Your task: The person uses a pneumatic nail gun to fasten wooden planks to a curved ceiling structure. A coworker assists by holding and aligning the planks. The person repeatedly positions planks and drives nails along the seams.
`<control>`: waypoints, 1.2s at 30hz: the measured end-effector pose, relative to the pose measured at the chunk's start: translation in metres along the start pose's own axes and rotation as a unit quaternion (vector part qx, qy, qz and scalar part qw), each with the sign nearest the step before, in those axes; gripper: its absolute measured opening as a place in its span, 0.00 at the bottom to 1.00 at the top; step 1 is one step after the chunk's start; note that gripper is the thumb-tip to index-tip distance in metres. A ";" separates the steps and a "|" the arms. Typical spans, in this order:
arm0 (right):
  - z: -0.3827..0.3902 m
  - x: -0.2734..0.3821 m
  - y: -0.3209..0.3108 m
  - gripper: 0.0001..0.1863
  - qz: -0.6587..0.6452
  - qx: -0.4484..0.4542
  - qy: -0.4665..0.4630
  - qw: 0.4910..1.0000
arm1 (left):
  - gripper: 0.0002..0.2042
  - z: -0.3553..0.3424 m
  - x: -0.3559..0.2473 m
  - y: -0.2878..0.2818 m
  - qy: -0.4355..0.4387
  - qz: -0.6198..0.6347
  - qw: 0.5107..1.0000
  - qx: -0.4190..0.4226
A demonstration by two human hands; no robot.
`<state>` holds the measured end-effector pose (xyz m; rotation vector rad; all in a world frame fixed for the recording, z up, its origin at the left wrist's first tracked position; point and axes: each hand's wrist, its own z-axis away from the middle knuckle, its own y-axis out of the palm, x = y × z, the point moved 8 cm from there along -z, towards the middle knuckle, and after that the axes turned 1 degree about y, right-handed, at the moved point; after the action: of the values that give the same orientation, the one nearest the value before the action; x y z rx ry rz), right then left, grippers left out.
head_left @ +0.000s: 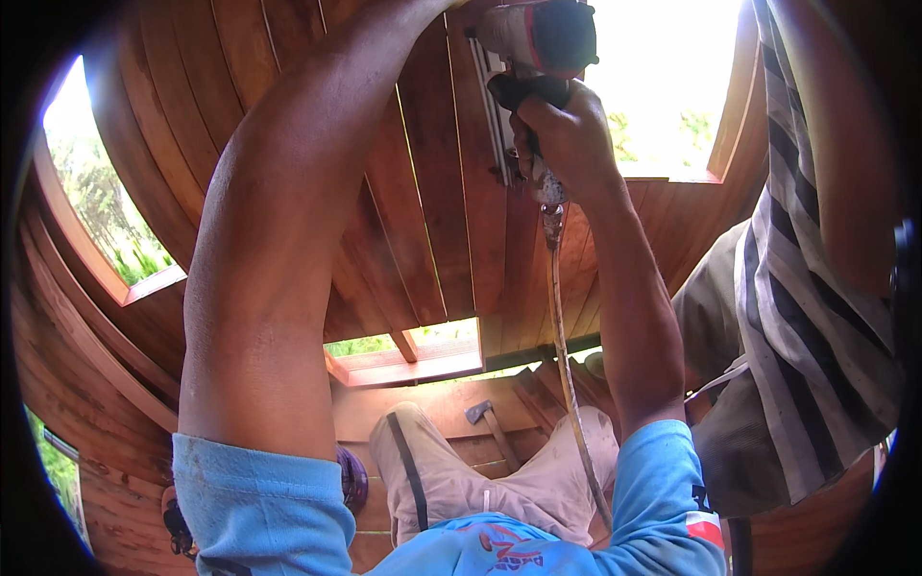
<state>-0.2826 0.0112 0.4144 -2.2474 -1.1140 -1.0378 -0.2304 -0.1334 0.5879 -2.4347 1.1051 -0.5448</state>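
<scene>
My right hand is wrapped round the black handle of a pneumatic nail gun, which is raised against the curved wooden plank surface overhead, beside a bright opening. An air hose hangs from the gun's handle down past my lap. My left arm stretches up to the top edge, where its hand is out of view.
A co-worker in a striped top is close at my right. A hammer-like tool lies by my legs on the planks. Window openings show in the curved plank walls on the left and ahead, with greenery outside.
</scene>
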 end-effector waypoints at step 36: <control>0.024 0.022 0.020 0.11 0.043 -0.058 0.011 0.997 | 0.24 0.037 0.010 -0.020 -0.020 0.015 1.000 -0.011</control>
<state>-0.2472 0.0252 0.4155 -2.3471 -0.9626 -1.1153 -0.1933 -0.1214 0.5689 -2.4316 1.1353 -0.4740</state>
